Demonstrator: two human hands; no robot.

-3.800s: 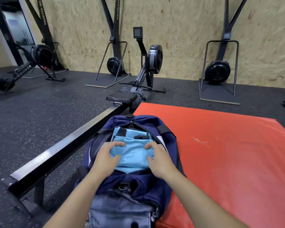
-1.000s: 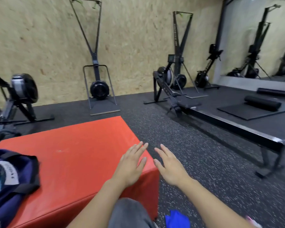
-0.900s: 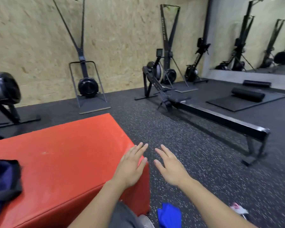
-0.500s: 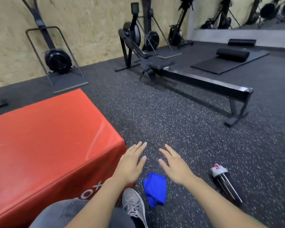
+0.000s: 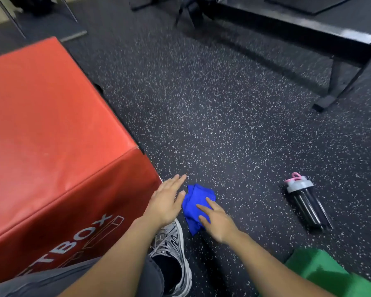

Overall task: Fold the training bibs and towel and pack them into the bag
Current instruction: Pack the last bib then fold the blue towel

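Both hands are reaching down toward the speckled rubber floor (image 5: 212, 116), and neither is gripping anything. The left hand (image 5: 166, 202) is hanging with its fingers straight and together, palm down, just beside the lower corner of the red padded box (image 5: 51, 125). The right hand (image 5: 217, 221) is spreading its fingers loosely, palm down as well.

The blue cloth (image 5: 194, 204), a crumpled bundle that could be a bib or the towel, is lying on the floor in front of the person's grey sneaker (image 5: 171, 243). It is sitting between the two hands: the left thumb is lying at its left edge, and the right hand's index finger and thumb are crossing over its right half. Whether those fingers are pressing into the fabric or hovering just above it, I cannot tell from here.

Off to the right, well apart from the hands, a dark shaker bottle (image 5: 306, 204) with a grey lid and pink loop is lying on its side. A piece of green fabric (image 5: 321, 273) is showing at the lower right, near the right forearm. A black rowing-machine rail (image 5: 298, 33) is stretching across the far floor.
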